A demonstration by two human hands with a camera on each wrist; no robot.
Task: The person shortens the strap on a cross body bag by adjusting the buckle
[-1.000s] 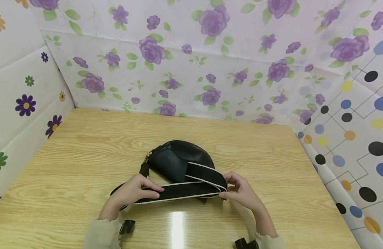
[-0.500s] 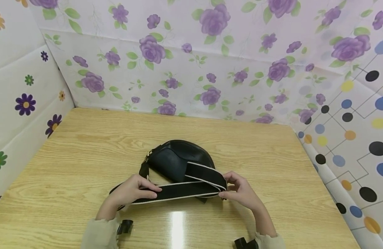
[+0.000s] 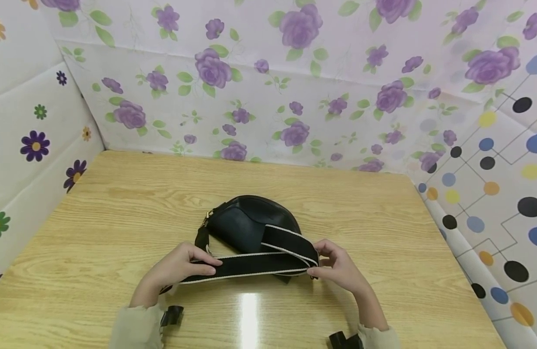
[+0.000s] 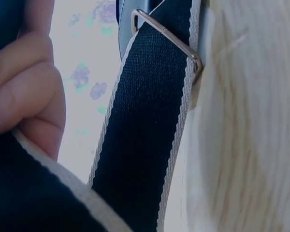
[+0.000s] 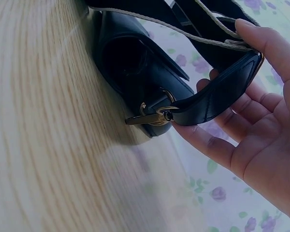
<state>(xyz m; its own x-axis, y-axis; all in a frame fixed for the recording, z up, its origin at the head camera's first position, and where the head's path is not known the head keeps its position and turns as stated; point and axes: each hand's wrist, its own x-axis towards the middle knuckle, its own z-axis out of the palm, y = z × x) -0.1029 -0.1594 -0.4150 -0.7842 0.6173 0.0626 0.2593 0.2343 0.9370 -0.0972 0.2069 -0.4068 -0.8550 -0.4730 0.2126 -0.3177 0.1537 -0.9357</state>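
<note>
A black half-moon shoulder bag [image 3: 246,220] lies on the table. Its wide black strap [image 3: 255,265], edged in white, stretches across in front of it. The left hand [image 3: 179,265] pinches the strap at the left, thumb and fingers on either side; its fingers [image 4: 29,87] also show in the left wrist view. There, a metal slider buckle [image 4: 169,36] sits on the strap. The right hand [image 3: 338,267] holds the folded strap end at the right. In the right wrist view, a leather tab [image 5: 217,96] rests in its fingers, joined to the bag by a gold-coloured clasp [image 5: 152,118].
The wooden table [image 3: 355,208] surrounds the bag. Behind it rises a white covering with purple flowers [image 3: 294,97]. A dotted covering [image 3: 491,228] stands at the right, a daisy-patterned one [image 3: 33,194] at the left. A small black tassel [image 3: 202,237] hangs at the bag's left end.
The left hand has shifted slightly left, drawing the strap straighter and exposing a little more of it. The right hand and the bag stay nearly where they were.
</note>
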